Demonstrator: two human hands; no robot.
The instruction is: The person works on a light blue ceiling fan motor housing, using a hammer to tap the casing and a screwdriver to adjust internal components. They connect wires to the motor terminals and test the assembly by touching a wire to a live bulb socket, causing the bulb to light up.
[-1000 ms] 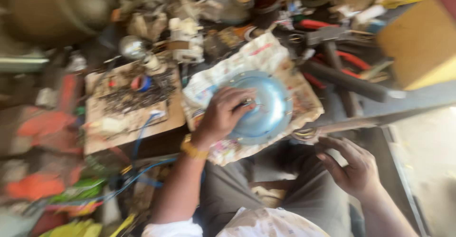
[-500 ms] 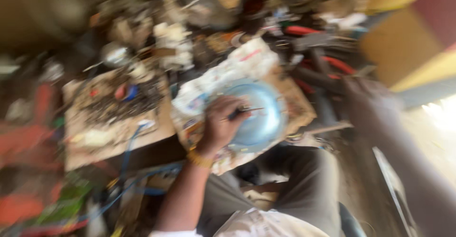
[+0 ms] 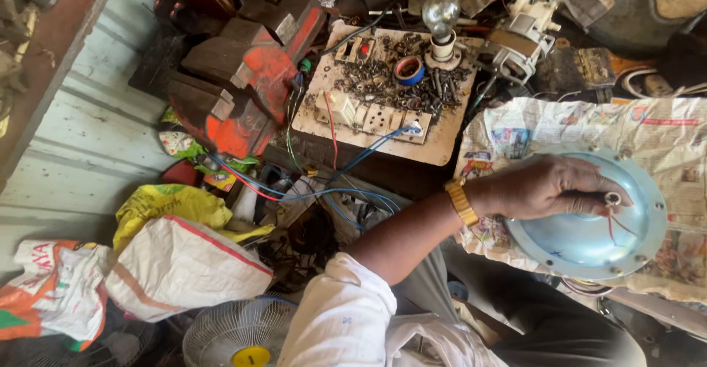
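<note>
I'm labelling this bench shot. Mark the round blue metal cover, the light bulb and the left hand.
round blue metal cover [image 3: 589, 245]: head view, bare dished inside.
light bulb [image 3: 440, 11]: head view, glass globe.
left hand [image 3: 549, 186]: head view, back of the hand, resting on the cover.

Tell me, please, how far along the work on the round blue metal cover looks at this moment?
Looks done: the blue cover lies dished side up on newspaper, with studs around its rim. In hand: the left hand pinches a small ring-shaped part at the cover's centre, where thin red wires trail. Left: the part seems not yet seated. The right hand is out of view.
</note>
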